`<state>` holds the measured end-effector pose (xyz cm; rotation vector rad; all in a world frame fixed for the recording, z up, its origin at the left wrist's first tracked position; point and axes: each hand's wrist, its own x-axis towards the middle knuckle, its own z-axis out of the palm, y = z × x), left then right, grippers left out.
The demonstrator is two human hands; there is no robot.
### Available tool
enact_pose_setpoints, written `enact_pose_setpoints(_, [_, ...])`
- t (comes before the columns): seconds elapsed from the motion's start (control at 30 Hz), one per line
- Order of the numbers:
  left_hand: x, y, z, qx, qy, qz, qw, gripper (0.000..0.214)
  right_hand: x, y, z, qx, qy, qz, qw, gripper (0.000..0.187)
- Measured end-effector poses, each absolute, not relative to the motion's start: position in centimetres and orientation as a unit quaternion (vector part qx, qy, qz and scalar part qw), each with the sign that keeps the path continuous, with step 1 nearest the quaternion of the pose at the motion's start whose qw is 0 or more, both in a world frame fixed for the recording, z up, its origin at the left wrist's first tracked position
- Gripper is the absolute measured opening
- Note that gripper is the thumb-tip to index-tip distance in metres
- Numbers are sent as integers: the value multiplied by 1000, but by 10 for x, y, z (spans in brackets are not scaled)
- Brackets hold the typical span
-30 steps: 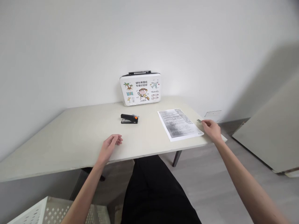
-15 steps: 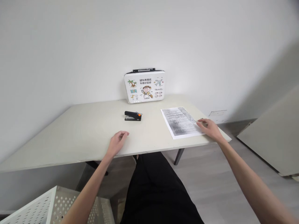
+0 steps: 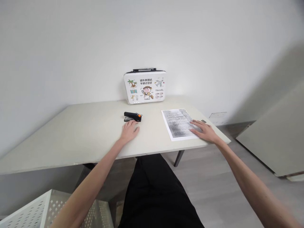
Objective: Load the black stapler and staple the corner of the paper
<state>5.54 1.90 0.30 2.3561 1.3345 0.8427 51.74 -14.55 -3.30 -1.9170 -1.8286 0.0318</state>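
On the white table (image 3: pixel 83 133), my left hand (image 3: pixel 129 130) is at the near side of a black stapler (image 3: pixel 132 116) with an orange part. Its fingers are apart and reach the stapler's lower edge; I cannot tell whether they touch it. My right hand (image 3: pixel 204 130) lies spread over the right part of a printed sheet of paper (image 3: pixel 178 123), fingertips on the print. A small dark metallic piece (image 3: pixel 203 121) lies just beyond that hand, by the sheet's right side; its kind is too small to make out.
A white case (image 3: pixel 145 87) with cartoon travel pictures and a black handle stands upright at the back against the wall (image 3: pixel 152 38). Below left is a white perforated metal box (image 3: pixel 35 212). To the right, a pale cabinet-like block (image 3: pixel 277 136) stands on the grey floor.
My left hand has moved forward to the stapler and its curled fingers have straightened. My right hand has slid left onto the sheet and flattened, uncovering the small metallic piece.
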Motion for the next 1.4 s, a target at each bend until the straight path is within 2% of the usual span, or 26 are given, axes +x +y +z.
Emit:
enact_pose_setpoints(0.37, [61,60,-2,834,481,251,104,38,502,-152,-30,-672,-704,41,226,52])
enact_pose_setpoints(0.67, [55,56,-6,833,471,263,122,41,435,-161,-19,-613,-747,71,247,45])
enact_pose_setpoints(0.93, [18,18,0,869,426,230,100,62,333,-156,-6,-587,-770,101,229,69])
enact_pose_setpoints(1.07, [-13,9,4,885,425,177,65,67,300,-154,2,-563,-784,128,227,69])
enact_pose_setpoints(1.27, [-55,2,10,884,443,134,60,74,317,-140,1,-502,-782,208,305,61])
enact_pose_setpoints(1.4, [-68,-1,9,868,465,159,78,73,350,-131,-7,-528,-741,198,363,50])
